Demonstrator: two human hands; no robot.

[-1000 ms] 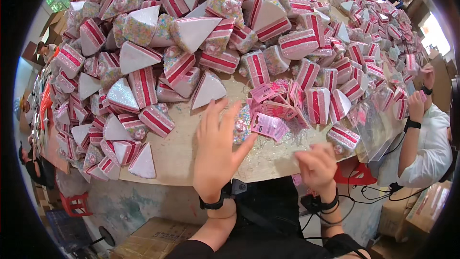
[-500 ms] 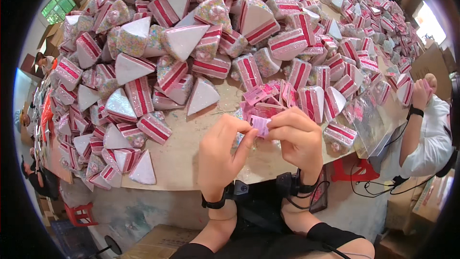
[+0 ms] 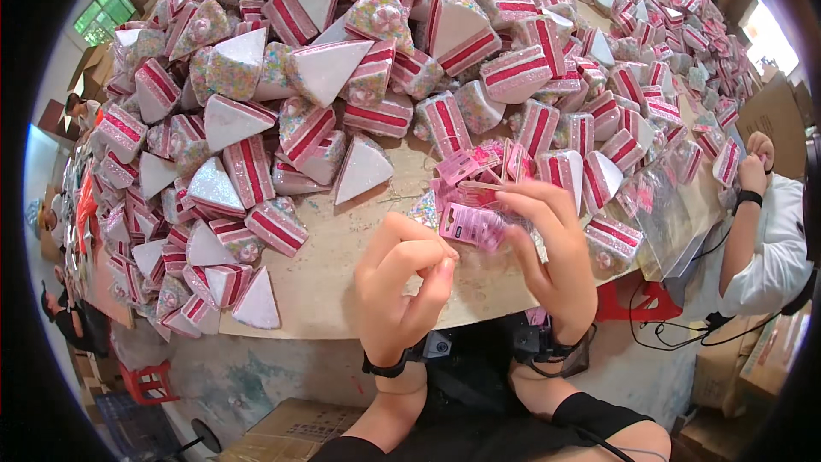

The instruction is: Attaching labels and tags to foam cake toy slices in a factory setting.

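Note:
My left hand (image 3: 400, 284) is above the near table edge, thumb and fingertips pressed together; anything between them is too small to make out. To its right, my right hand (image 3: 556, 257) has its fingers apart and slightly smeared by motion, with nothing gripped. A pink printed card (image 3: 472, 227) with a dark label patch and a punched slot is between the hands, close to my right fingertips. Behind it lies a loose pile of pink cards (image 3: 457, 168), partly hidden by my right hand. A glittery cake-slice ornament (image 3: 612, 239) lies to the right.
A large heap of pink-and-white cake-slice ornaments (image 3: 329, 73) covers the far and left table (image 3: 321, 291). Clear plastic (image 3: 658, 222) lies at the right edge. A co-worker in a white sleeve (image 3: 770, 244) sits at the right. Red stools (image 3: 637, 301) stand below.
My hands have moved apart. The pink card held between them has left my left fingers, and my right fingers have spread. The co-worker's hands have shifted slightly.

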